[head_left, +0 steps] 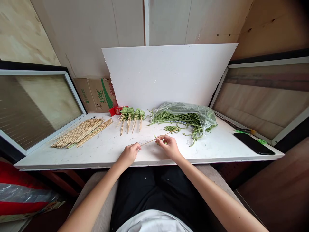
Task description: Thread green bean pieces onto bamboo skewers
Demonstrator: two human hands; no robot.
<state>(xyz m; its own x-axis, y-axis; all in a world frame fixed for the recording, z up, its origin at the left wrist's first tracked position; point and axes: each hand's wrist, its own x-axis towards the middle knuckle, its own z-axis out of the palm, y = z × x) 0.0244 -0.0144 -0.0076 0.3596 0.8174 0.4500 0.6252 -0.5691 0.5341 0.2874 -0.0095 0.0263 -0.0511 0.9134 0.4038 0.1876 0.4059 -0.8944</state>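
Observation:
My left hand (129,154) pinches one end of a thin bamboo skewer (147,142), just above the front of the white table. The skewer slants up to the right and runs past the fingertips of my right hand (168,147). Those fingers are closed on a green bean (158,142), partly hidden by them, right at the skewer. Whether the skewer goes through the bean, I cannot tell. Cut bean pieces (172,129) lie in a small heap just beyond my right hand. Finished bunches of skewered beans (132,113) rest farther back, their sticks pointing toward me.
A large pile of bare skewers (80,131) spreads over the left of the table (108,158). Long green beans (180,118) spill from a clear plastic bag (205,116) at the back right. A black phone (253,144) and scissors (238,128) lie near the right edge.

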